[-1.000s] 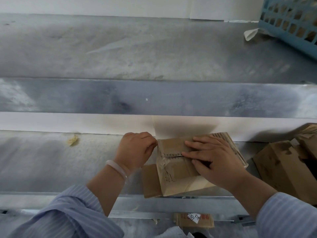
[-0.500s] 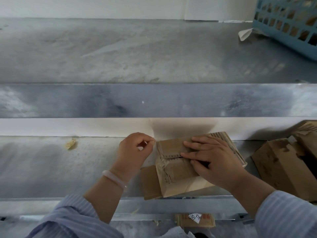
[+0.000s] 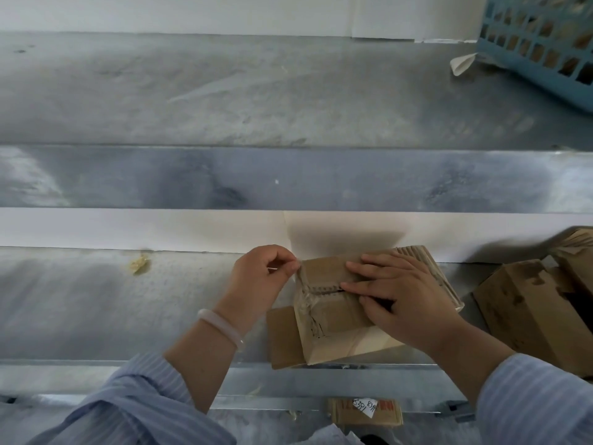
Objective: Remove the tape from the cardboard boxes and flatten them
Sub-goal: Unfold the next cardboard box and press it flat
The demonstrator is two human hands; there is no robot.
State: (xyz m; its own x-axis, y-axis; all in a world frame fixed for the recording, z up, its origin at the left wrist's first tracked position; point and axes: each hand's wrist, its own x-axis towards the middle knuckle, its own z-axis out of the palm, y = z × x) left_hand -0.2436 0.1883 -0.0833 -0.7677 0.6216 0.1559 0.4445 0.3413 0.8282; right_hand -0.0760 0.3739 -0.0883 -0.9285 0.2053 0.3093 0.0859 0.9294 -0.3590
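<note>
The cardboard box [image 3: 337,319] rests on the metal desk [image 3: 128,316]. It looks light and hollow. The thin corrugated board is stiff across the panels but ready to buckle at the folds. A loose flap [image 3: 282,335] juts from the box's left side. The tape [image 3: 305,300] is clear, crinkled film running from the box's top seam down its left end. It is probably thin and stretchy and could split under a sharp tug. The sensible hold is on a lifted end, peeled low and along the strip.

The left hand [image 3: 266,277] is just left of the box's far left corner. Its grip is narrow, with thumb and forefinger pinched on what looks like the tape's free end at that corner. The rest of the strip runs from that pinch toward the box's near end, stuck to the board. The right hand [image 3: 398,293] lies on top of the box with its fingers straight and flat across the seam. Its grip holds nothing and likely serves as an anchor so the light box does not lift with the pull.
</note>
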